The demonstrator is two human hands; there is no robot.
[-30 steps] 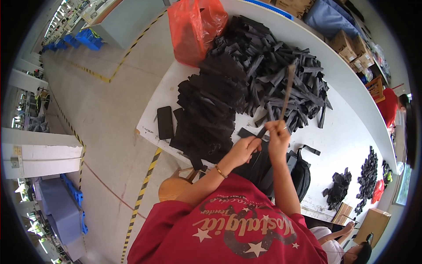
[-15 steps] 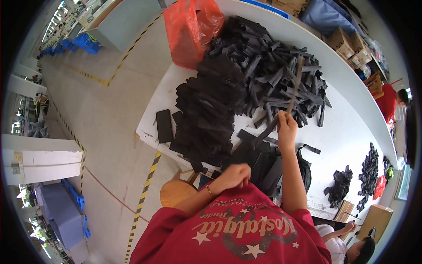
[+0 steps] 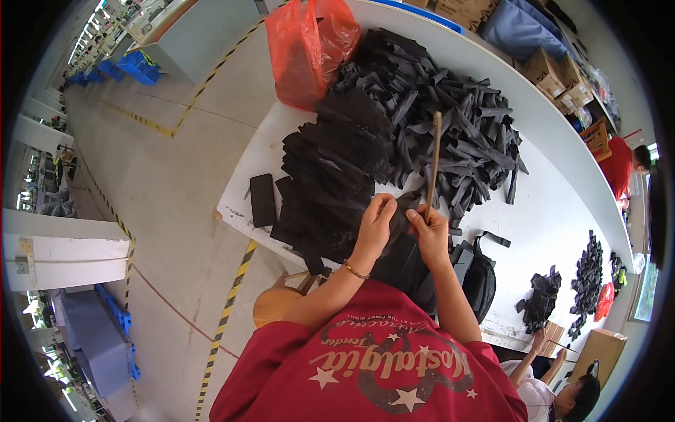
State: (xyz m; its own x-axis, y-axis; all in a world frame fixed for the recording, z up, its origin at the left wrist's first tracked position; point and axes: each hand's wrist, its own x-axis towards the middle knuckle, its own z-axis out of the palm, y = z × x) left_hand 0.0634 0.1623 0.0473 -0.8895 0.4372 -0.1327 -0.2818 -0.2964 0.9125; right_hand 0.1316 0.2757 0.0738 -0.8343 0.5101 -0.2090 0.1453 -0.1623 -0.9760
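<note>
My right hand (image 3: pixel 431 232) is closed round the lower end of a thin brown stick (image 3: pixel 435 158), which points up and away over the table. Just left of it, my left hand (image 3: pixel 377 224) pinches the edge of a black fabric strip (image 3: pixel 401 214). The strip spans the small gap between both hands, and its right end meets my right fingers. Beyond the hands lies a loose heap of black fabric strips (image 3: pixel 457 133). A denser pile of black strips (image 3: pixel 330 176) spreads to the left.
A black phone (image 3: pixel 263 200) lies near the table's left edge. An orange-red plastic bag (image 3: pixel 309 60) stands at the far left corner. A black backpack (image 3: pixel 481 281) sits right of my forearm. Smaller black piles (image 3: pixel 543 299) lie farther right, near another person (image 3: pixel 562 394). A round wooden stool (image 3: pixel 274 306) stands below the table.
My left hand has risen from my shirt front to the black strip. My right hand has drawn nearer and left, and the stick has swung left with it.
</note>
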